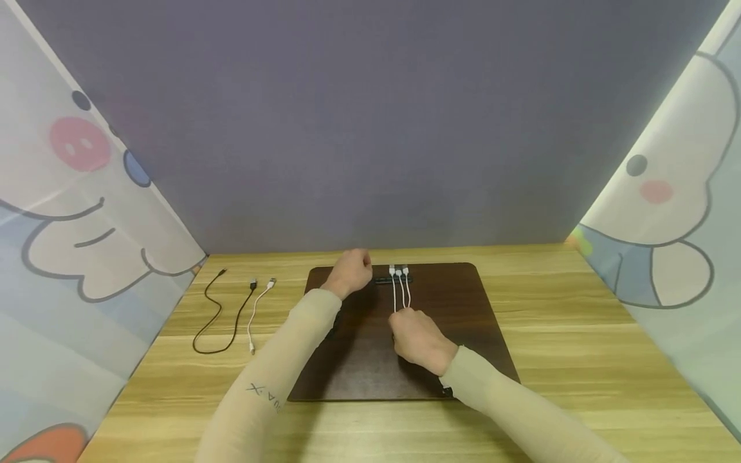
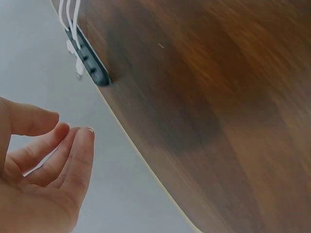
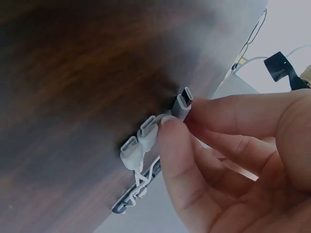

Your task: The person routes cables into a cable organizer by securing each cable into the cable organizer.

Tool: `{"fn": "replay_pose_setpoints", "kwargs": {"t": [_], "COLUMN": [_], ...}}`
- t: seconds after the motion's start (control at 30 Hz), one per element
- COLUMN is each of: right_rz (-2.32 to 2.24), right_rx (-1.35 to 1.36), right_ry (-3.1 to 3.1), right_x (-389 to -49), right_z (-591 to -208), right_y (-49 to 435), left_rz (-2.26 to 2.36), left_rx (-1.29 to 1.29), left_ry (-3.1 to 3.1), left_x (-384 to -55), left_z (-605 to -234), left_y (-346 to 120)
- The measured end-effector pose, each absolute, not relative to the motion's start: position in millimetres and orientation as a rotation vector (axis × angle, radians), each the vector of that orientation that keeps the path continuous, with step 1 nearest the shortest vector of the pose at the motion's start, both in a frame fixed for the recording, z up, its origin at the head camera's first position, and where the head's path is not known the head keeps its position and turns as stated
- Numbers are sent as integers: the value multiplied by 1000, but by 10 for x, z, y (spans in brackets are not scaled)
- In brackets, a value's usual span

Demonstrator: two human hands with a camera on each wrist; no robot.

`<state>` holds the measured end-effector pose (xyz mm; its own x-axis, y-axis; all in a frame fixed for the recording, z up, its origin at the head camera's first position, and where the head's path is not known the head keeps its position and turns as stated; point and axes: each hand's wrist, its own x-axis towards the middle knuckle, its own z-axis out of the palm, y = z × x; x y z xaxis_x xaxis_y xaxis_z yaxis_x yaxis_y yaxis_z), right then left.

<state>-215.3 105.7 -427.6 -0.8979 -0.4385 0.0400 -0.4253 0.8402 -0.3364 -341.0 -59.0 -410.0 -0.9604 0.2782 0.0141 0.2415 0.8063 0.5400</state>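
Note:
A dark cable holder strip (image 1: 381,280) with slots sits along the far edge of a brown board (image 1: 370,379). White charging cables (image 1: 395,292) run through its slots toward me. My right hand (image 1: 421,339) pinches one white cable's connector (image 3: 181,108) between thumb and fingers, low over the board. Beside those fingertips, two other white connectors (image 3: 131,154) lie side by side in the right wrist view. My left hand (image 2: 48,170) is off the board's far edge, left of the strip, fingers loosely bent with nothing between them.
On the wooden table (image 1: 579,334), left of the board, lie a black cable (image 1: 214,352) and a short white cable (image 1: 249,326). A grey panel (image 1: 370,141) rises behind the table, with cartoon-printed sheets (image 1: 666,193) at both sides. A small dark item (image 1: 447,391) shows partly beneath my right sleeve.

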Motion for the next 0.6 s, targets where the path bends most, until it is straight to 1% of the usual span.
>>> {"fn": "replay_pose_setpoints", "kwargs": {"t": [0.13, 0.33, 0.6], "right_rz": [-479, -451, -453], "right_rx": [-737, -721, -702], "right_ry": [2975, 2952, 2943], "right_x": [-2141, -2158, -2167], "right_z": [-4276, -4269, -4276], "right_y": [1054, 1059, 1045], "left_rz": [840, 797, 664], "left_rx": [359, 298, 294], "left_ry": [2915, 2938, 3032], "left_x": [-3391, -3394, -3390], "left_z": [-4095, -4106, -4103], "left_y": [-735, -932, -1152]}}
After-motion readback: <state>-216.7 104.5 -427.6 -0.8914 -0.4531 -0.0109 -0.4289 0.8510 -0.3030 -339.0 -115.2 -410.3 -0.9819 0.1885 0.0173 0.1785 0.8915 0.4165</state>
